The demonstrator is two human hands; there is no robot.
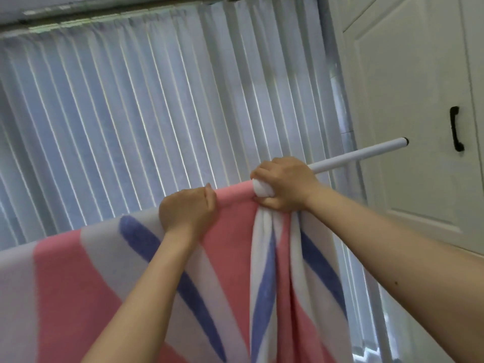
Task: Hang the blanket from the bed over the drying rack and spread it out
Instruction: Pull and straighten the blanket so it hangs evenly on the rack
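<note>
Two hands are up at the rail, both busy with the cloth. The left hand (187, 209) is curled over the top of the rail, fingers folded down on the pink stretch of the blanket (78, 284) and pinning it there. The right hand (281, 186) sits just beside it, farther along, its fingers closed round a bunched white end of the fabric where it gathers at the rail. Below that fist the blanket falls in tight, rope-like folds of white, blue and pink, while to the left of the hands it lies flat and broad over the rail, its stripes open to view. So the hanging looks done: the blanket is off the bed and draped over the drying rack's top rail (356, 156). The spreading seems only partly done, to my eye, since the right-hand portion is bunched up and a bare length of white rail runs on past the right hand to its capped end. I would guess that gathered part wants drawing out along that free stretch. Behind the rack hang pale pleated curtains (131, 113), and to the right stands a white cupboard door (408, 82) with a dark handle (456, 128).
</note>
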